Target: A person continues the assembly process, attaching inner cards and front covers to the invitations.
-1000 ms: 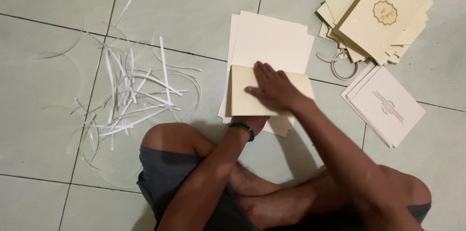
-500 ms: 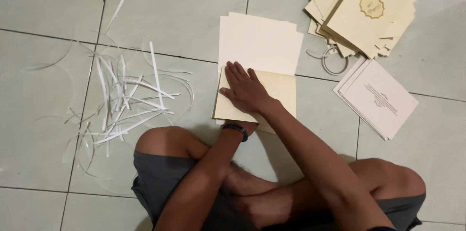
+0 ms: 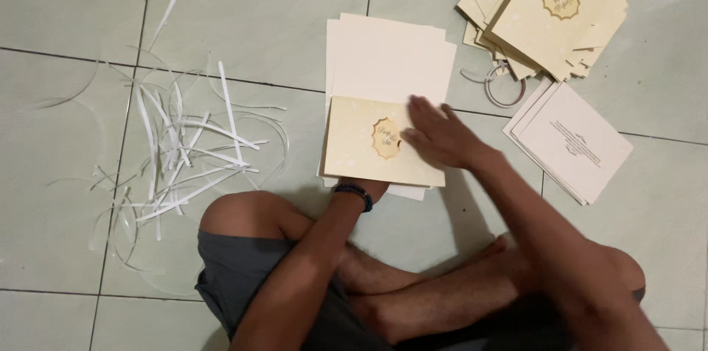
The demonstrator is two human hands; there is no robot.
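A cream card [image 3: 361, 146] with a gold emblem [image 3: 386, 137] lies on a stack of plain cream sheets [image 3: 387, 60] on the tiled floor in front of my crossed legs. My right hand [image 3: 436, 137] lies flat on the right half of the card, fingers spread and pointing left, holding nothing. My left hand [image 3: 366, 186] goes under the card's near edge. Only its wrist with a dark bracelet [image 3: 353, 193] shows; the fingers are hidden beneath the card.
A loose pile of thin white paper strips [image 3: 181, 148] lies on the left. At the top right is a heap of cream cards with emblems [image 3: 557, 8]. Below it sit a ring of tape [image 3: 501, 85] and a stack of white printed cards [image 3: 571, 141].
My right hand has slid from the left part of the card to its right side, uncovering the gold emblem. The left hand stays at the near edge.
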